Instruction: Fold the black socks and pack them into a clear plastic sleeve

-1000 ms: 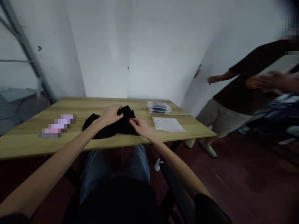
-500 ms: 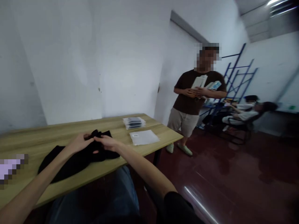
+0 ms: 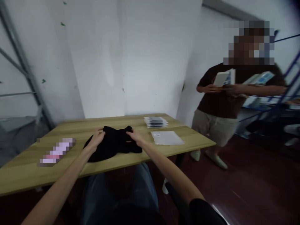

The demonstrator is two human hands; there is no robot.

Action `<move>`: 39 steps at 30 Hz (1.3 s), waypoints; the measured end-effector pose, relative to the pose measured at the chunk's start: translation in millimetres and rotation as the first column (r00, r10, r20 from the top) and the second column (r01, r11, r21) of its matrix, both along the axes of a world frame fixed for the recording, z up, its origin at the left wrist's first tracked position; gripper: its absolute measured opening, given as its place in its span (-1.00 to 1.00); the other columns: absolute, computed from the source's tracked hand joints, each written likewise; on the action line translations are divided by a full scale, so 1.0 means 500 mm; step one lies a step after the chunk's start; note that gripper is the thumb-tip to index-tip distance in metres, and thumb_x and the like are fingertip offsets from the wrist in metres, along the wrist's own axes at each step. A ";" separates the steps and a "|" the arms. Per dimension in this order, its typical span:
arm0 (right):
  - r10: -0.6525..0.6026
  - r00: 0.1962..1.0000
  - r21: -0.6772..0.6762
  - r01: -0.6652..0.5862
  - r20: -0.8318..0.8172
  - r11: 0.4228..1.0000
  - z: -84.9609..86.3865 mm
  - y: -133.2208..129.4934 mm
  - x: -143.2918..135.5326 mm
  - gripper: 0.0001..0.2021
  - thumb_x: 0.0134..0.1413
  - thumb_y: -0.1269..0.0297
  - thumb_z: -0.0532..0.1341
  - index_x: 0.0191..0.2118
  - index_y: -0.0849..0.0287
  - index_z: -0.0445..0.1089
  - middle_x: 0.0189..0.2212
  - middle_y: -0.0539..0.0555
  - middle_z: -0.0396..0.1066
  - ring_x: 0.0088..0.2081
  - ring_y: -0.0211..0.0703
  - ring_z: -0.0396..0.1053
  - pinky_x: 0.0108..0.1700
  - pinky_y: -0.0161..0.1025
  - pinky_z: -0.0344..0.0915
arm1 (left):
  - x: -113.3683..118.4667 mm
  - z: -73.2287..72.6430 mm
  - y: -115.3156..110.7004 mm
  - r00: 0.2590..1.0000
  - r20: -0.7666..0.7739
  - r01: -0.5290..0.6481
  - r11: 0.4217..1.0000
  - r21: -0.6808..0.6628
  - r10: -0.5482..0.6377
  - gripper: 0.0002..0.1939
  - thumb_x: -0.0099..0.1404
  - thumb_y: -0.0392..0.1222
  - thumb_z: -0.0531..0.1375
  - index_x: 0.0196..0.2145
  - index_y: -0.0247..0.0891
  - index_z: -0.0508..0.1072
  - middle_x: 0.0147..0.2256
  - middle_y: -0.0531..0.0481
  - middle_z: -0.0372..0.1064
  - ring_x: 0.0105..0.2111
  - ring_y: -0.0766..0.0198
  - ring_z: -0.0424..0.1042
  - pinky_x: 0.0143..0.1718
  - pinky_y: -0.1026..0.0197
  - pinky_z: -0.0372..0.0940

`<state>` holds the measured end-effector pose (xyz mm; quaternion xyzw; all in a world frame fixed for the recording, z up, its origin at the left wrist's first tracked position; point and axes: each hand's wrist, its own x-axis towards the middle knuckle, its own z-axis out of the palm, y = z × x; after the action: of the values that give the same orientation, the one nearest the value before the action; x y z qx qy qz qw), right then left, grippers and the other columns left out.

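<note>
A black cloth (image 3: 112, 143), apparently a garment, lies partly bunched on the wooden table (image 3: 77, 126) near its front edge. My left hand (image 3: 98, 137) pinches the cloth's upper left part. At the upper right part, my right hand (image 3: 134, 136) grips the cloth between thumb and fingers. The two hands are apart, with the cloth spread between them. Right of my right hand lies a flat whitish plastic bag (image 3: 167, 138) with a small label. Behind that bag sits a stack of packed bags (image 3: 156, 122).
A pixelated pinkish-purple item (image 3: 58, 151) lies on the table's left part. Beyond the table's right end stands a person (image 3: 225, 103) holding white boxes (image 3: 221, 79). A metal frame (image 3: 21, 59) is at the left, and a wall stands behind the table.
My hands have moved apart, and the cloth is stretched wider between them. The camera view has turned left, and the standing person appears larger and farther right.
</note>
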<state>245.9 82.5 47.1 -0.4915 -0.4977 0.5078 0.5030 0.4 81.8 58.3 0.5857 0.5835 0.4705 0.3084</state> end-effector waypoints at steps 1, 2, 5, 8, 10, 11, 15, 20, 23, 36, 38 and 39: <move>-0.017 1.000 0.014 0.016 0.018 1.000 -0.005 0.006 0.005 -0.80 0.21 0.32 0.31 -0.06 0.11 0.43 -0.13 0.08 0.55 -0.17 -0.07 0.56 -0.34 -0.20 0.59 | -0.004 -0.007 0.000 0.998 0.057 0.025 0.999 -0.020 -0.024 -0.47 0.26 -0.14 0.15 0.18 -0.17 0.35 -0.01 -0.15 0.55 -0.01 0.06 0.56 -0.24 0.18 0.48; -0.027 0.999 0.017 0.026 0.028 1.000 -0.010 0.012 0.009 -0.79 0.21 0.32 0.31 -0.05 0.11 0.43 -0.12 0.08 0.56 -0.16 -0.06 0.56 -0.33 -0.21 0.59 | -0.007 -0.012 0.002 0.995 0.101 0.022 0.999 -0.027 -0.019 -0.47 0.27 -0.15 0.16 0.21 -0.16 0.34 0.01 -0.15 0.54 -0.02 0.08 0.56 -0.24 0.20 0.47; -0.056 0.997 0.000 0.056 0.051 0.998 -0.021 0.029 0.018 -0.79 0.20 0.32 0.33 -0.05 0.11 0.43 -0.16 0.10 0.57 -0.16 -0.05 0.57 -0.32 -0.20 0.60 | -0.009 -0.024 0.009 0.985 0.173 -0.009 0.999 -0.050 0.018 -0.52 0.38 -0.10 0.16 0.23 -0.14 0.34 -0.01 -0.14 0.53 -0.09 0.12 0.56 -0.29 0.23 0.43; -0.073 0.992 -0.018 0.075 0.100 0.997 -0.026 0.041 0.026 -0.83 0.20 0.33 0.34 -0.09 0.11 0.45 -0.18 0.11 0.59 -0.18 -0.03 0.58 -0.31 -0.18 0.61 | -0.004 -0.031 0.020 0.991 0.129 -0.026 0.999 -0.038 0.030 -0.47 0.39 -0.03 0.26 0.26 -0.16 0.31 -0.06 -0.14 0.53 -0.19 0.14 0.56 -0.34 0.25 0.39; -0.083 0.988 -0.026 0.088 0.130 0.996 -0.026 0.046 0.031 -0.84 0.20 0.34 0.34 -0.10 0.11 0.45 -0.16 0.12 0.59 -0.17 -0.01 0.58 -0.32 -0.18 0.61 | -0.002 -0.035 0.028 0.994 0.100 -0.049 0.999 -0.023 0.051 -0.38 0.33 -0.10 0.35 0.28 -0.21 0.29 -0.09 -0.15 0.53 -0.23 0.16 0.56 -0.34 0.26 0.37; -0.090 0.986 -0.028 0.095 0.141 0.995 -0.027 0.048 0.034 -0.83 0.20 0.35 0.34 -0.09 0.11 0.45 -0.14 0.13 0.59 -0.16 0.00 0.58 -0.33 -0.19 0.60 | -0.002 -0.038 0.032 0.993 0.094 -0.066 0.998 -0.016 0.067 -0.36 0.31 -0.14 0.37 0.28 -0.23 0.30 -0.09 -0.15 0.53 -0.24 0.18 0.56 -0.32 0.26 0.37; -0.103 0.973 -0.019 0.109 0.206 0.994 -0.037 0.052 0.048 -0.75 0.21 0.36 0.32 0.00 0.16 0.45 -0.07 0.17 0.58 -0.15 -0.04 0.57 -0.35 -0.29 0.56 | -0.014 -0.054 0.045 0.988 0.108 -0.104 0.994 -0.028 0.106 -0.41 0.26 -0.15 0.42 0.20 -0.24 0.38 -0.11 -0.14 0.57 -0.25 0.18 0.59 -0.26 0.24 0.40; -0.125 0.955 0.014 0.126 0.267 0.992 -0.055 0.053 0.059 -0.65 0.18 0.36 0.36 0.08 0.23 0.46 0.07 0.23 0.56 -0.18 -0.06 0.57 -0.38 -0.31 0.53 | -0.036 -0.079 0.043 0.990 0.100 -0.091 0.994 -0.054 0.096 -0.49 0.23 -0.09 0.45 0.08 -0.22 0.46 -0.18 -0.09 0.60 -0.30 0.16 0.59 -0.28 0.21 0.43; -0.164 0.903 0.095 0.138 0.397 0.986 -0.057 0.050 0.060 -0.64 0.21 0.32 0.37 0.11 0.16 0.47 0.11 0.20 0.56 -0.17 -0.05 0.60 -0.33 -0.26 0.55 | -0.043 -0.089 0.037 0.994 0.040 -0.097 0.995 -0.013 0.097 -0.52 0.24 -0.06 0.42 0.08 -0.19 0.48 -0.19 -0.08 0.58 -0.32 0.18 0.57 -0.32 0.21 0.42; -0.383 0.440 0.390 0.078 0.812 0.917 -0.088 0.010 0.042 -0.61 0.37 0.15 0.26 0.22 0.13 0.37 0.14 0.21 0.53 0.09 0.14 0.53 0.07 -0.07 0.43 | -0.017 -0.060 -0.038 0.721 -0.689 0.005 0.993 0.115 0.076 -0.16 -0.03 0.37 0.48 0.11 -0.13 0.51 0.28 -0.34 0.27 0.22 -0.34 0.34 0.11 -0.15 0.37; -0.391 0.427 0.396 0.081 0.815 0.915 -0.089 0.005 0.039 -0.62 0.37 0.16 0.26 0.22 0.13 0.36 0.14 0.20 0.53 0.09 0.15 0.53 0.06 -0.06 0.43 | -0.007 -0.056 -0.041 0.686 -0.723 0.025 0.990 0.137 0.083 -0.32 0.09 0.30 0.45 0.05 -0.13 0.54 0.26 -0.31 0.32 0.25 -0.34 0.31 0.14 -0.16 0.36; -0.391 0.427 0.395 0.084 0.815 0.915 -0.088 0.003 0.039 -0.62 0.37 0.16 0.26 0.22 0.12 0.36 0.13 0.20 0.54 0.09 0.15 0.53 0.06 -0.06 0.43 | -0.005 -0.056 -0.039 0.691 -0.718 0.038 0.989 0.145 0.079 -0.43 0.17 0.25 0.40 0.02 -0.13 0.56 0.21 -0.28 0.38 0.24 -0.30 0.33 0.16 -0.14 0.35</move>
<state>265.1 84.0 2.9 -0.6667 -0.6787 0.0227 0.3072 -2.1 62.5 30.5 0.7381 0.6276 0.2478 0.0048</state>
